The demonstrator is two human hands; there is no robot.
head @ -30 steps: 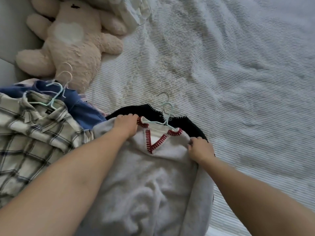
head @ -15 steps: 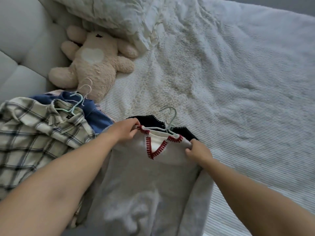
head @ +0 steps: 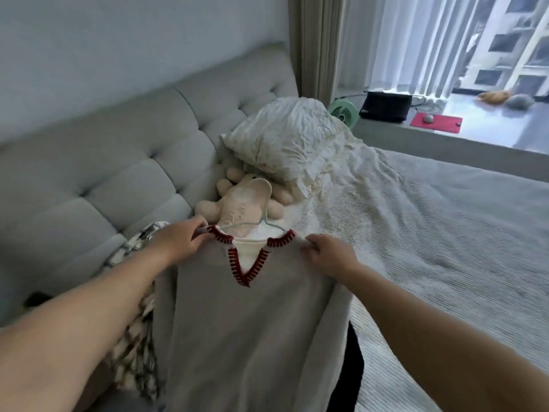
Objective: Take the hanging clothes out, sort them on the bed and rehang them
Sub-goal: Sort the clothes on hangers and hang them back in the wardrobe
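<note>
I hold a grey sweater (head: 249,331) with a red-stitched V-neck up off the bed by its shoulders. My left hand (head: 181,240) grips the left shoulder and my right hand (head: 329,254) grips the right one. A pale wire hanger (head: 261,214) sits inside the neck, its hook sticking up in front of the plush toy. A plaid shirt (head: 133,328) lies on the bed to the left, mostly hidden by my left arm. A strip of a black garment (head: 353,370) shows under the sweater's right edge.
A beige plush toy (head: 237,200) and a crumpled white pillow (head: 285,138) lie against the grey tufted headboard (head: 118,150). The white ribbed bedspread (head: 430,239) stretches right. A window sill behind holds a green fan (head: 343,113), a black box (head: 386,107) and a red mat (head: 435,121).
Both hands have lifted the grey sweater up off the black garment. My view has tilted up, bringing the headboard, pillow and window into sight.
</note>
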